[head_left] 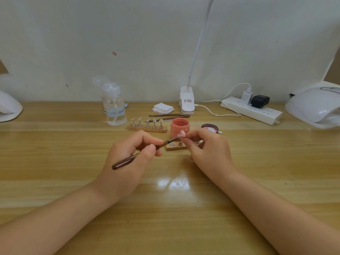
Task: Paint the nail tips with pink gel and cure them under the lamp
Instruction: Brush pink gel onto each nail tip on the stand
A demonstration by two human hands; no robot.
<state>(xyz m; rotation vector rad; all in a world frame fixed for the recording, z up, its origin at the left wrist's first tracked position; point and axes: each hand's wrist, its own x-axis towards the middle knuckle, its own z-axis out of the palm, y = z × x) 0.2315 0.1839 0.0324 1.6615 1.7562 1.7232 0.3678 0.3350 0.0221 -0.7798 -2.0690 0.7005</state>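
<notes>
My left hand (131, 153) grips a dark brown brush (139, 154), whose tip touches a pink nail tip (182, 133). My right hand (206, 148) pinches the small stand under that nail tip, above a short wooden base (174, 147). Just behind them stands the open pink gel jar (179, 127), with its dark lid (209, 128) lying to the right. Farther back on the left, a longer wooden base (147, 128) carries several nail tips on metal stands. The white curing lamp (314, 106) sits at the far right of the table.
A clear pump bottle (114, 105) stands back left. A stack of white pads (162, 108), two spare brushes (169, 116), a clip lamp base (187, 100) and a power strip (252, 110) with cables line the back. Another white device (9, 107) sits far left.
</notes>
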